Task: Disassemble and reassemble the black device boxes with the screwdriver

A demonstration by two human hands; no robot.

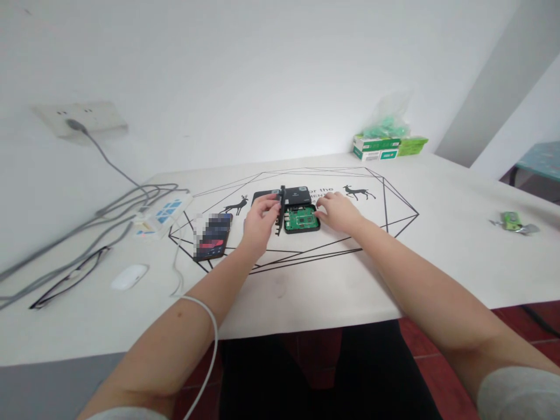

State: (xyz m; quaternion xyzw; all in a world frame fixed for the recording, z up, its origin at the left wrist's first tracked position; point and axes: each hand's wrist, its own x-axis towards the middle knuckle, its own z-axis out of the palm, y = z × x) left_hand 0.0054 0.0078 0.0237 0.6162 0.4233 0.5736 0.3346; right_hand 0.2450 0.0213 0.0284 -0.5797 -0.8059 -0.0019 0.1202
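A green circuit board (303, 219) lies in a shallow black plastic case (301, 231) on the table. My left hand (261, 220) pinches a thin black plastic piece with notches along its edge (281, 213), held tilted up at the case's left side. My right hand (338, 212) is curled at the right edge of the case, thumb and fingers gripping it. Just behind the case lies a flat black cover (298, 196) with a small label. Another dark flat part (263, 195) shows beyond my left hand, partly hidden by it.
A phone (214, 236), a white mouse (130, 276), glasses (70, 276) and a power strip (164, 216) with grey cables are on the left. A white cable (210, 315) crosses my left forearm. Green-white boxes (376, 149) stand back right; a small green packet (511, 220) lies far right.
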